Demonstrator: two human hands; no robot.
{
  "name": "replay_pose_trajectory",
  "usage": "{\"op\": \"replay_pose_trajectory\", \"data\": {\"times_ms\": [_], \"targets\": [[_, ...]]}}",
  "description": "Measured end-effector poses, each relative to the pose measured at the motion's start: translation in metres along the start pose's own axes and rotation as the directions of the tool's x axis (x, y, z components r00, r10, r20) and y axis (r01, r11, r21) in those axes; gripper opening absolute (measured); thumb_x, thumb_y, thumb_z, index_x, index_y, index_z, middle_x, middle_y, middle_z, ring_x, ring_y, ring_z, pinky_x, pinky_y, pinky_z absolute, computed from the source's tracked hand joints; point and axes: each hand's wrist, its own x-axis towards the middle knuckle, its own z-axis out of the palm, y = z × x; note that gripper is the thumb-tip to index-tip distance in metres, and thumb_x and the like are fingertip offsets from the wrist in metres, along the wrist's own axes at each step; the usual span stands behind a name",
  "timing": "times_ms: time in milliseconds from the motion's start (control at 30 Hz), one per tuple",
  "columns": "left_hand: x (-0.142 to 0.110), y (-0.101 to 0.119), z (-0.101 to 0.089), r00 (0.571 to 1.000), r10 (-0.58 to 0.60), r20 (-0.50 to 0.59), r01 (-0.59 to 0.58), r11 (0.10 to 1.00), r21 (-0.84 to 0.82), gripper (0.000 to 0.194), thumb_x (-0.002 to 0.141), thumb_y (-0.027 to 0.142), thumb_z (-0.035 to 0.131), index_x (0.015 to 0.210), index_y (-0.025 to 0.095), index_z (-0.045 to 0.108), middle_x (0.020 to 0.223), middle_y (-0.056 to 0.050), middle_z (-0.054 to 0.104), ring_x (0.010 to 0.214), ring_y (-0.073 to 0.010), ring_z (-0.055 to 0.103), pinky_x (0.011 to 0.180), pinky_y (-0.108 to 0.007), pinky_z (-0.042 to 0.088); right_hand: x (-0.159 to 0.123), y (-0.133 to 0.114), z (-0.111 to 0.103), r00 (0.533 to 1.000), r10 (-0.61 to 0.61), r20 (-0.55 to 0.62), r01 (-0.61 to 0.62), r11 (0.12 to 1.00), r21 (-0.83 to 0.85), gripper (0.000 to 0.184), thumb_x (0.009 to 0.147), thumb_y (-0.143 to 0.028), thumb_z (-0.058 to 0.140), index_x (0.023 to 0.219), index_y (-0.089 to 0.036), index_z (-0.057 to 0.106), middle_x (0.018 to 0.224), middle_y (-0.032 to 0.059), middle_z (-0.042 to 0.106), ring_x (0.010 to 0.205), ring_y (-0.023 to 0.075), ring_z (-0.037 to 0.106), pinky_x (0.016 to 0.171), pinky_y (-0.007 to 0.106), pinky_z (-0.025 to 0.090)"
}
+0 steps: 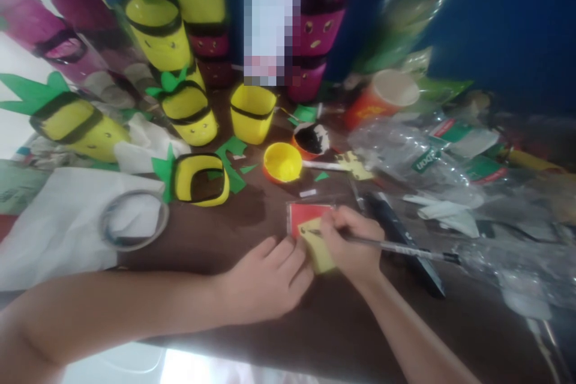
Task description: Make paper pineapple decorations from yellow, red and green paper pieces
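Observation:
My right hand (353,243) is closed around a slim pen (405,249), whose dark end points out to the right. The pen's tip touches a small yellow sheet of paper (323,258) near a dark mark at its top left corner. A red piece (310,212) shows from under the yellow sheet. My left hand (274,279) lies with slightly bent fingers, its fingertips at the sheet's left edge. Just beyond are a yellow-lined round cup (282,163) and a small cup with black contents (311,139).
Yellow containers with faces and green leaves, such as this cut one (202,198), stand behind. A tape roll (104,225) lies left on white sheeting (67,210). Clear plastic bottles (405,150), an orange cup (373,102) and a black cutter-like tool (418,258) are on the right.

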Motion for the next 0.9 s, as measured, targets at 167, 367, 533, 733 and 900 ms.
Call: {"op": "replay_pose_trajectory", "data": {"times_ms": [167,367,533,733,900], "targets": [[0.0002,-0.0006,-0.0010,1.000,0.004,0.009,-0.004,1.000,-0.002,0.025,0.085,0.024,0.044,0.103,0.012,0.055,0.112,-0.015,0.056,0.090,-0.0216,0.053,0.075,-0.033,0.041,0.0000,0.0006,-0.0004,1.000,-0.015,-0.010,0.015,1.000,-0.015,0.036,0.072,-0.015,0.054,0.045,-0.018,0.031,0.040,-0.0080,0.032,0.037,0.0042,0.031,0.038,0.017,0.027],[-0.0001,-0.0012,-0.0008,1.000,0.000,-0.002,0.000,1.000,-0.006,0.027,0.085,0.025,0.044,0.104,0.011,0.056,0.111,-0.014,0.056,0.092,-0.0222,0.053,0.075,-0.033,0.041,-0.0001,0.0004,0.0001,1.000,-0.009,-0.011,0.009,1.000,-0.028,0.037,0.073,-0.015,0.053,0.045,-0.018,0.029,0.041,-0.0076,0.031,0.037,0.0046,0.031,0.039,0.018,0.028],[-0.0002,-0.0005,-0.0003,1.000,-0.005,-0.001,0.005,1.000,-0.007,0.027,0.084,0.025,0.045,0.104,0.011,0.056,0.111,-0.014,0.056,0.091,-0.0222,0.053,0.075,-0.033,0.041,0.0003,0.0006,0.0007,1.000,-0.022,-0.017,0.022,0.999,-0.026,0.038,0.073,-0.015,0.053,0.044,-0.018,0.029,0.041,-0.0078,0.031,0.037,0.0044,0.030,0.038,0.018,0.028],[-0.0001,-0.0004,-0.0008,1.000,-0.004,-0.016,0.004,1.000,-0.002,0.026,0.084,0.025,0.044,0.103,0.011,0.056,0.110,-0.014,0.057,0.091,-0.0219,0.053,0.074,-0.033,0.041,0.0001,0.0014,0.0005,1.000,-0.017,-0.017,0.017,0.999,-0.027,0.037,0.073,-0.015,0.053,0.044,-0.018,0.030,0.040,-0.0077,0.032,0.037,0.0045,0.031,0.038,0.018,0.028],[0.0002,-0.0011,-0.0009,1.000,-0.001,-0.013,0.001,1.000,-0.003,0.026,0.084,0.025,0.045,0.103,0.011,0.057,0.110,-0.014,0.057,0.091,-0.0220,0.053,0.074,-0.033,0.041,-0.0001,0.0020,0.0007,1.000,-0.026,-0.015,0.025,0.999,-0.032,0.037,0.072,-0.014,0.053,0.044,-0.018,0.029,0.040,-0.0080,0.031,0.037,0.0042,0.030,0.038,0.017,0.027]]}}
